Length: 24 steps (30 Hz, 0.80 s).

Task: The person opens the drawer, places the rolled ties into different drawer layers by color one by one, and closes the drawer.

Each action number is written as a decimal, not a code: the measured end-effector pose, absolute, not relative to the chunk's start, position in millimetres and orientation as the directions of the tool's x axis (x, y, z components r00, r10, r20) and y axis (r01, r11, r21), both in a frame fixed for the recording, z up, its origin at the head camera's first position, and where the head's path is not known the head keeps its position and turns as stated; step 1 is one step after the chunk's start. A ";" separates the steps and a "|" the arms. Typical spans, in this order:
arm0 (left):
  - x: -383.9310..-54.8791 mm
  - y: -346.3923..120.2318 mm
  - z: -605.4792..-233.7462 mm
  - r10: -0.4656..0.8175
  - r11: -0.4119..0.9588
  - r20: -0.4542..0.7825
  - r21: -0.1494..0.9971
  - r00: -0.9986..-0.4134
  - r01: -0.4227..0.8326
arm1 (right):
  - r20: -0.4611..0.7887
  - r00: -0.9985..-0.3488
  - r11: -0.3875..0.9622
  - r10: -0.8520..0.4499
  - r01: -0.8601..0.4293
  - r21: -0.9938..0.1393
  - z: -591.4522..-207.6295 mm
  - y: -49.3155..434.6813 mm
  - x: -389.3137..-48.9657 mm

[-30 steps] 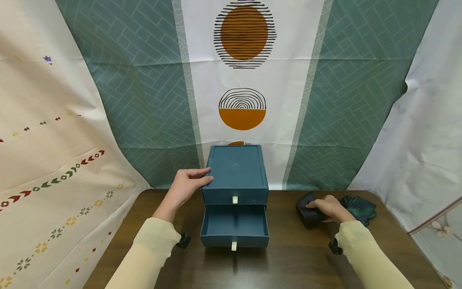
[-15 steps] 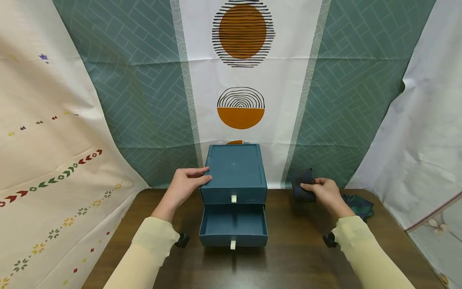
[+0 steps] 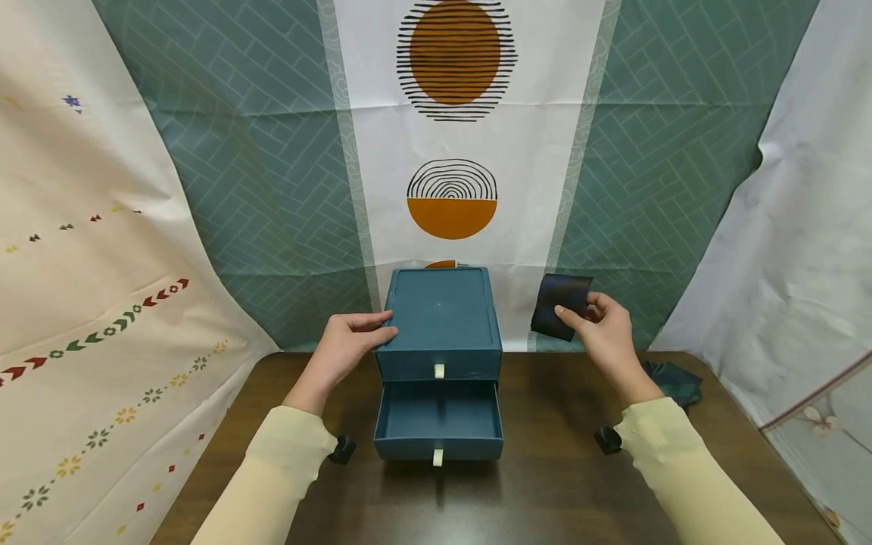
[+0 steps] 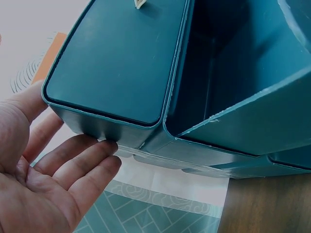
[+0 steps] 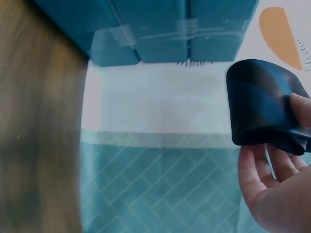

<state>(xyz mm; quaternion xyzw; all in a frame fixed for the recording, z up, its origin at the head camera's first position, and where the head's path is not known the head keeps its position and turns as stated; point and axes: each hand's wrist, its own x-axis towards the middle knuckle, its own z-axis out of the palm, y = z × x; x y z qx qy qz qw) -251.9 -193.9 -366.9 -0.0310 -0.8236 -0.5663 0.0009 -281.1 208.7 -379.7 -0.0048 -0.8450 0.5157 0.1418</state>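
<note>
A small dark-blue drawer cabinet (image 3: 443, 306) stands on the table, its lower drawer (image 3: 470, 449) pulled out with nothing inside. My left hand (image 3: 346, 347) rests against the cabinet's upper left side, fingers extended along the wall, the thumb at the top edge. To the right of the cabinet, my right hand (image 3: 606, 333) holds up a flat, squarish, wallet-like dark piece (image 3: 555, 297), well above the table. Thumb on its face and fingers behind, it pinches the piece. In the right wrist view the dark piece (image 5: 257, 94) looks smooth and bent.
A crumpled dark-green cloth (image 3: 674, 384) lies at the table's right side, behind my right wrist. Patterned curtains (image 3: 293, 189) hang behind the wooden table (image 3: 559, 492) and at both sides. The upper drawer (image 3: 477, 365) is closed.
My right hand has lifted the dark piece off the table and moved it up and slightly left, away from the green cloth. My left hand stays at the cabinet.
</note>
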 end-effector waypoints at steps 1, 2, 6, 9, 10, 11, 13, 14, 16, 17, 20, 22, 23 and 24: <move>-251.7 -193.9 -366.3 0.053 0.358 0.035 0.932 -0.998 0.051 | 0.256 -0.952 0.455 0.169 -0.155 -0.877 -377.5 206.9 -279.9; -251.3 -193.8 -365.6 0.055 0.359 0.033 0.932 -0.998 0.050 | 0.277 -0.943 0.436 0.182 -0.175 -0.883 -375.0 205.0 -278.4; -249.9 -193.4 -364.0 0.066 0.362 0.030 0.931 -0.997 0.052 | 0.363 -0.906 0.339 0.216 -0.279 -0.899 -360.4 195.1 -268.5; -250.0 -193.4 -363.5 0.063 0.368 0.034 0.928 -0.997 0.055 | 0.440 -0.872 0.266 0.213 -0.382 -0.885 -344.5 183.9 -257.2; -249.8 -193.4 -363.0 0.058 0.371 0.035 0.927 -0.998 0.054 | 0.467 -0.859 0.244 0.208 -0.417 -0.875 -339.5 179.8 -253.5; -250.3 -193.6 -363.1 0.053 0.375 0.038 0.926 -0.998 0.055 | 0.492 -0.847 0.223 0.202 -0.450 -0.865 -334.8 175.6 -249.7; -251.7 -194.0 -363.7 0.052 0.380 0.044 0.923 -0.998 0.061 | 0.528 -0.829 0.184 0.187 -0.498 -0.847 -327.2 167.9 -242.8; -252.3 -194.2 -363.8 0.053 0.382 0.045 0.922 -0.998 0.062 | 0.539 -0.824 0.160 0.176 -0.517 -0.841 -325.4 164.7 -240.4; -253.2 -194.4 -364.4 0.049 0.384 0.044 0.921 -0.998 0.060 | 0.556 -0.819 0.117 0.141 -0.543 -0.831 -322.8 158.3 -235.1; -253.6 -194.6 -364.7 0.048 0.383 0.041 0.922 -0.998 0.057 | 0.562 -0.819 0.095 0.117 -0.554 -0.827 -322.3 155.3 -232.7; -252.9 -194.9 -363.9 0.050 0.379 0.029 0.924 -0.998 0.045 | 0.582 -0.812 0.051 0.035 -0.580 -0.813 -323.1 146.1 -225.8; -250.6 -193.9 -360.9 0.055 0.376 0.020 0.926 -0.998 0.039 | 0.594 -0.805 0.038 -0.013 -0.594 -0.804 -324.5 139.9 -221.4; -248.5 -192.9 -358.2 0.058 0.374 0.015 0.927 -0.998 0.036 | 0.597 -0.802 0.038 -0.028 -0.598 -0.801 -325.3 136.7 -219.2; -245.9 -191.6 -354.8 0.061 0.375 0.012 0.926 -0.998 0.034 | 0.600 -0.799 0.046 -0.038 -0.601 -0.798 -326.4 133.6 -217.1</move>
